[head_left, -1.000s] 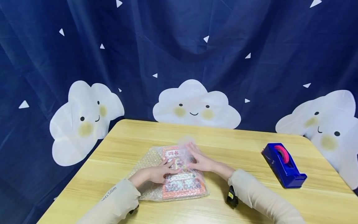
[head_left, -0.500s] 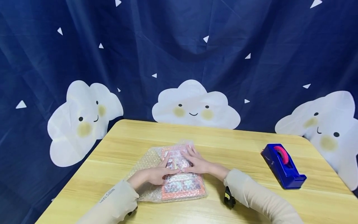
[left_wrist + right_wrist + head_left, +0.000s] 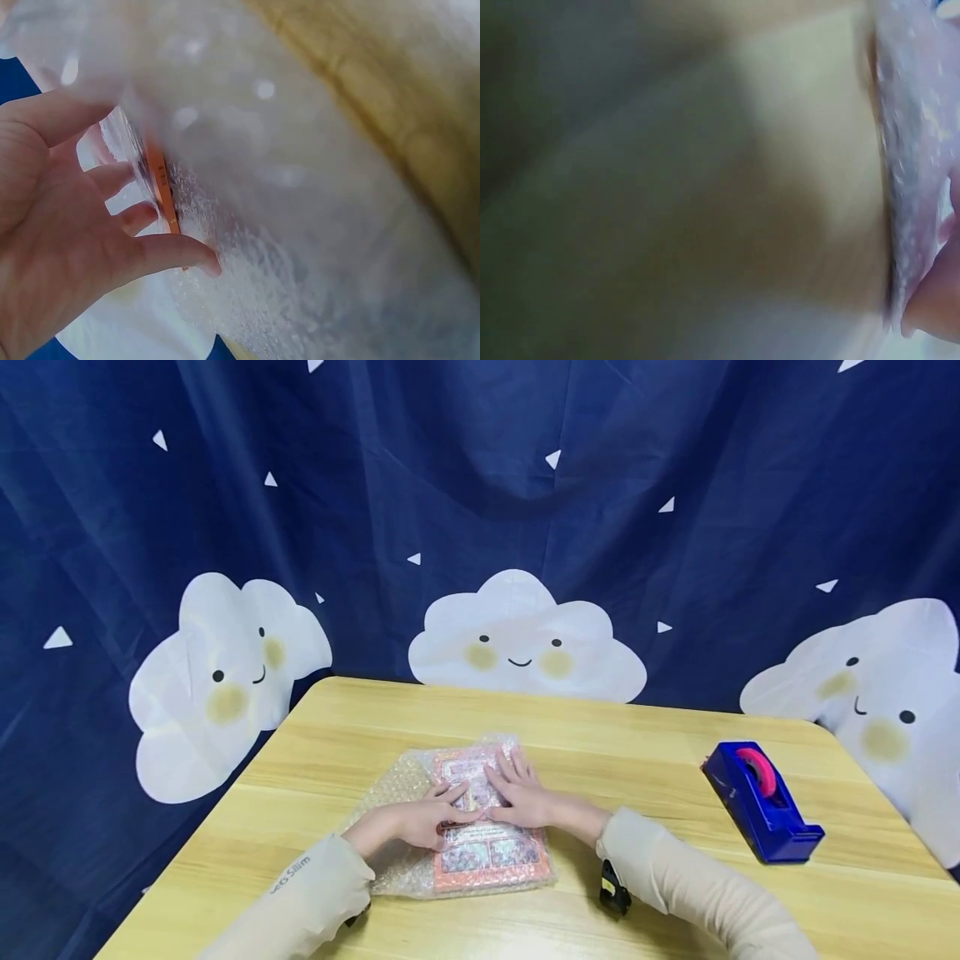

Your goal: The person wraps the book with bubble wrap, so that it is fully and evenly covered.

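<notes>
An orange book (image 3: 491,881) with printed pictures on its cover lies on the table in bubble wrap (image 3: 393,785). Loose wrap spreads to the book's left. My left hand (image 3: 423,822) rests on the wrapped cover, fingers extended; in the left wrist view the hand (image 3: 75,217) lies along the wrap, with the book's orange spine (image 3: 161,184) showing through. On the upper right part of the cover my right hand (image 3: 528,797) presses the wrap with spread fingers. The thumbs nearly meet. Only a bit of the right hand (image 3: 937,300) shows in the right wrist view, beside the wrap's edge.
A blue tape dispenser (image 3: 772,822) with a pink tape roll (image 3: 761,772) stands on the right side of the wooden table (image 3: 630,743). Behind the table hangs a dark blue curtain (image 3: 480,485) with smiling clouds.
My right hand has come down and left from the book's upper right corner, laying the raised flap of bubble wrap over the cover. The left hand has stayed nearly in place.
</notes>
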{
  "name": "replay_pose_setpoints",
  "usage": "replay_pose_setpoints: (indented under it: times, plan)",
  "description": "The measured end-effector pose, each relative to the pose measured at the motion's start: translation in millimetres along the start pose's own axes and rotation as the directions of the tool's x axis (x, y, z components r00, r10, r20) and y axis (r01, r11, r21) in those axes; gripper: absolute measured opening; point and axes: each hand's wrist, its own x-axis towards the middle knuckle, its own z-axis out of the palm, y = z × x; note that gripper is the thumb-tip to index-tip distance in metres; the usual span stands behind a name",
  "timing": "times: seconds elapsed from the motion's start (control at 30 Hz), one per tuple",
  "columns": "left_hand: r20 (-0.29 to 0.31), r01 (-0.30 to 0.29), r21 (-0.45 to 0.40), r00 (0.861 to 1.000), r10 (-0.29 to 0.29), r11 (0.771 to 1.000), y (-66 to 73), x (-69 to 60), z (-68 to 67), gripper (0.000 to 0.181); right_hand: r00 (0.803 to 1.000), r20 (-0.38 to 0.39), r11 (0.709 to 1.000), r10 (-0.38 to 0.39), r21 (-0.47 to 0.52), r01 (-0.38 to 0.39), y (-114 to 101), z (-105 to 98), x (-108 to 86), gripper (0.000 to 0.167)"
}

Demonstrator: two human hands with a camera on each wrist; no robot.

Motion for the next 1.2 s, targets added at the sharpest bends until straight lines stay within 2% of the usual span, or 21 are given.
replay_pose_setpoints:
  times: [0.17,0.3,0.47,0.67,0.87,1.03,1.1,1.2]
  plan:
    - [0.004,-0.042,-0.009,0.999,0.042,0.999,-2.9,1.2,-2.1,0.066,0.999,-0.006,0.996,0.039,-0.079,-0.04,-4.4,8.0,-1.0,0.068]
    - [-0.014,-0.064,-0.068,0.998,0.063,0.996,-8.2,-0.1,-2.1,0.067,0.996,0.001,0.982,0.093,-0.168,-0.091,-5.2,13.8,2.7,0.061]
    - [-0.061,-0.075,-0.115,0.996,0.068,0.99,-9.6,-1.9,-1.5,0.07,0.993,-0.027,0.974,0.114,-0.196,-0.117,-7.0,16.6,3.8,0.066]
    - [-0.074,-0.05,-0.076,0.996,0.044,0.996,-6.4,-2.4,-3.6,0.086,0.99,-0.068,0.974,0.123,-0.182,-0.133,-7.5,16.5,5.7,0.077]
    - [-0.053,0.006,-0.034,0.999,-0.008,0.999,-2.3,-0.4,-4.0,0.091,0.985,-0.157,0.974,0.073,-0.201,-0.104,-1.3,13.3,16.4,0.07]
    - [-0.045,0.028,-0.054,0.999,-0.031,0.998,-3.1,1.5,-3.2,0.093,0.983,-0.173,0.985,0.069,-0.144,-0.094,4.1,12.4,22.3,0.067]
    - [-0.045,0.041,-0.067,0.998,-0.044,0.997,-3.7,1.9,-2.7,0.094,0.984,-0.157,0.988,0.088,-0.113,-0.107,5.3,11.9,23.5,0.076]
    - [-0.048,0.055,-0.082,0.997,-0.059,0.995,-3.9,1.6,-3.3,0.095,0.987,-0.119,0.985,0.11,-0.119,-0.124,5.3,9.1,25.6,0.092]
